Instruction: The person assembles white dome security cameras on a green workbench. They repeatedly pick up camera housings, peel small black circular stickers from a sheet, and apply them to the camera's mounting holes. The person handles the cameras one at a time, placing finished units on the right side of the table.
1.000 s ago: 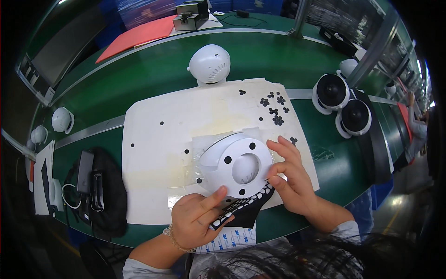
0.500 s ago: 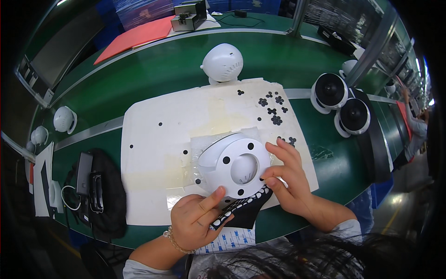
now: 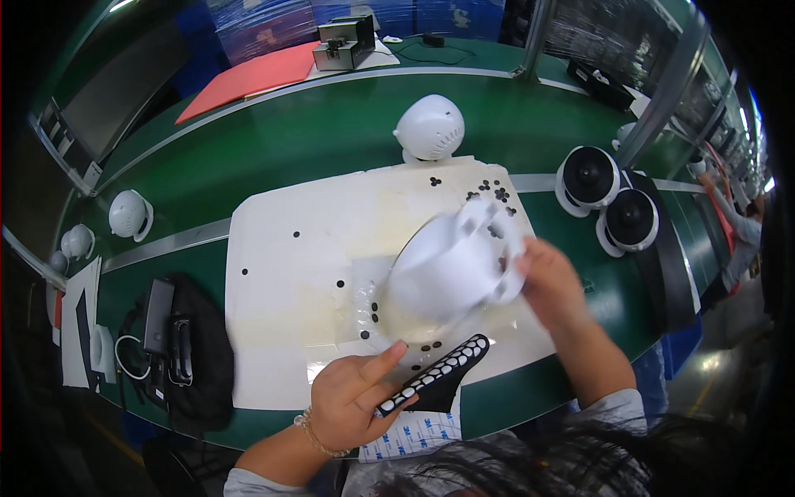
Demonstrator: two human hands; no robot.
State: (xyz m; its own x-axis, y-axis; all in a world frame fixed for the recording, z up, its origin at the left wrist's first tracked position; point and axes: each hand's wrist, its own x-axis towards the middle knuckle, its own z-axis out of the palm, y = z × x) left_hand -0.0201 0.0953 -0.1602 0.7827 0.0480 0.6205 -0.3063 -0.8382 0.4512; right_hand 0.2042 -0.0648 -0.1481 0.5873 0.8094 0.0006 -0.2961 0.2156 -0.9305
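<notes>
My right hand [image 3: 555,286] grips a white rounded housing [image 3: 443,269] by its ring-shaped base, with the fingers at the ring's right edge. The housing is tilted above the white board and smeared by motion. Between the fingers of my left hand [image 3: 352,402] is a black strip [image 3: 440,374] with rows of pale round spots. Its left index finger points up and away. Below the strip hangs a black sheet, and a white liner with blue print [image 3: 414,435] lies close to my body. Several black dots [image 3: 365,335] lie on the board and a clear plastic bag [image 3: 364,286].
Clusters of black dot scraps lie on the far right of the white board [image 3: 273,331]. A white round unit [image 3: 435,127] stands behind it. Two black-faced units [image 3: 588,170] stand right, more white units [image 3: 130,214] left. A black bag [image 3: 203,348] with devices lies left.
My right hand has lifted the housing up and to the right, away from my left hand and the plastic bag. The strip in my left hand is now uncovered. The view has shifted slightly.
</notes>
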